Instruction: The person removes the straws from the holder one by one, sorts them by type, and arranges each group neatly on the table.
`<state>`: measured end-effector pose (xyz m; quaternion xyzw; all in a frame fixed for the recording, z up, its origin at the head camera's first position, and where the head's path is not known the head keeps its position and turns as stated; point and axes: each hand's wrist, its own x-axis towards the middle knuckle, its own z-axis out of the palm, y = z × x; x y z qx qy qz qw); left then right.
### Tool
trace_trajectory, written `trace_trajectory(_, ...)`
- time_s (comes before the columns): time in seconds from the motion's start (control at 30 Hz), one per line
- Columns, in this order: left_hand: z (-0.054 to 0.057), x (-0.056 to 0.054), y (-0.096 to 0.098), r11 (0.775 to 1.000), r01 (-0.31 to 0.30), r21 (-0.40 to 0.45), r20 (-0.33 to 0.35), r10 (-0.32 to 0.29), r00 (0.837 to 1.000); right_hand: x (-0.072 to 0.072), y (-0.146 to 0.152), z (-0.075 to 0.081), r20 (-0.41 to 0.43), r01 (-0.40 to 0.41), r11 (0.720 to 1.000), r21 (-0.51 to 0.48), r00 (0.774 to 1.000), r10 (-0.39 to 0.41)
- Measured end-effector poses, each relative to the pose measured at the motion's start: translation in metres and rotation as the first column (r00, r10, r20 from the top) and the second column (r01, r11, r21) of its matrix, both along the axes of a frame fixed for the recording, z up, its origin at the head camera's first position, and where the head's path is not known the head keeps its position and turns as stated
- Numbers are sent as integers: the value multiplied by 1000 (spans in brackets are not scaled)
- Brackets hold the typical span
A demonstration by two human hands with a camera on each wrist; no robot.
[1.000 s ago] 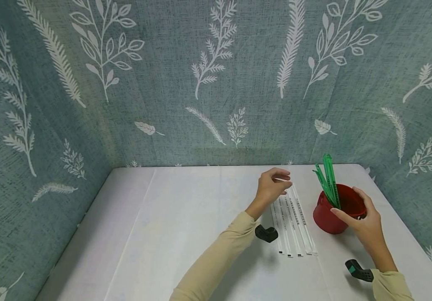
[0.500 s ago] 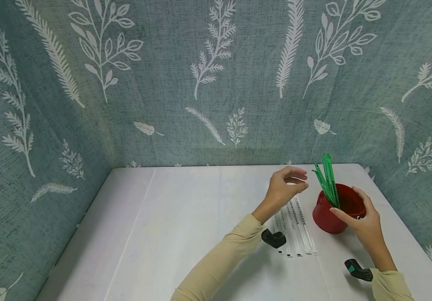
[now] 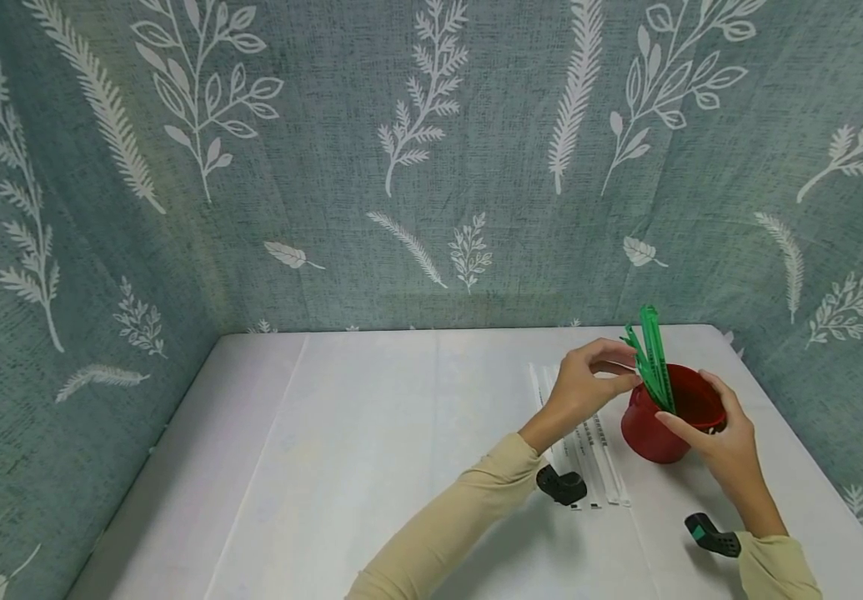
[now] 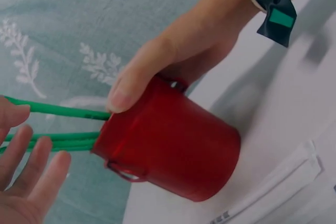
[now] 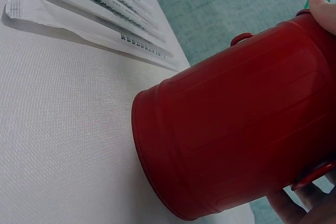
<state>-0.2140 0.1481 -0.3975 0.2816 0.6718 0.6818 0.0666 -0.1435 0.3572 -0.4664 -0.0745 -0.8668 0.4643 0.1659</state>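
Observation:
My right hand [image 3: 731, 442] grips the far right side of a small red metal bucket [image 3: 650, 435], thumb on its near rim. The bucket stands tilted on the table, with small side handles [image 4: 126, 174] visible in the left wrist view. Several green-wrapped straws [image 3: 654, 354] lean out of it toward the back left. At their upper ends is my left hand [image 3: 587, 385], thumb and fingers apart; in the left wrist view its fingers [image 4: 39, 156] spread in front of the straws. Whether it touches them is hard to see. Beneath the left forearm lie several white paper-wrapped straws [image 3: 609, 475].
A white-covered table [image 3: 311, 467] reaches back to a green leaf-patterned cloth backdrop [image 3: 506, 167]. Black camera mounts sit at the left wrist [image 3: 562, 485] and the right wrist [image 3: 712, 535]. The table's right edge runs just beyond the right hand.
My left hand has moved right, from above the white straws to the green straws in the bucket. The right hand and bucket stay in place.

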Motion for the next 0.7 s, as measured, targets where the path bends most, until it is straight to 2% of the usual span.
trace_trajectory(0.2, -10, 0, 11, 1000, 10, -26, 0, -10, 1000, 0, 0, 1, -10, -11, 1000, 2, 1000, 11)
trace_trajectory(0.37, -16, 3, 21, 998, -8, -55, 10, 8, 1000, 0, 1, 0, -22, -17, 1000, 3, 1000, 17)
trace_trajectory(0.5, -19, 4, 25, 997, -25, -71, -9, 25, 1000, 0, 1, -1, -27, -21, 1000, 1, 999, 21)
trace_trajectory(0.7, -21, 6, 28, 997, -21, -72, -54, 17, 998, 1, 1, -1, -31, -27, 1000, -4, 999, 27)
